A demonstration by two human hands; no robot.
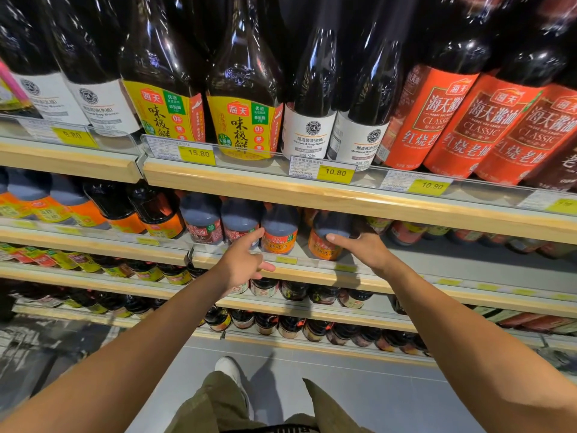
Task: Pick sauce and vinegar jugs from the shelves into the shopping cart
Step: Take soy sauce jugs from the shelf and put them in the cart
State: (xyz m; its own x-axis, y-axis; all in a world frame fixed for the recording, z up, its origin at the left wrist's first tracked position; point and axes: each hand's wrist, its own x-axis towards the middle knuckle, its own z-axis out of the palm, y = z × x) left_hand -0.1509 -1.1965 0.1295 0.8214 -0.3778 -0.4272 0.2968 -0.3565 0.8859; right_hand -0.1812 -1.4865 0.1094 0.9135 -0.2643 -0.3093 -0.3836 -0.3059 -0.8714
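While right hand (pixel 366 250) touches jug (pixel 321 247), price tag (pixel 335 172) (yellow) reads 10.80.

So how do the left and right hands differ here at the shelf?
The left hand holds its fingers straight toward the left orange-labelled jug, barely touching if at all; the right hand lays its thumb across the right orange-labelled jug. The left hand's fingers show, spread; the right hand's are mostly hidden beside its jug. Both reach to the same shelf, where both jugs stand.

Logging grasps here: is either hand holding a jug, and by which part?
Nothing clearly held. The left hand is open beside one orange-labelled jug; the right hand touches the next jug, grip not evident.
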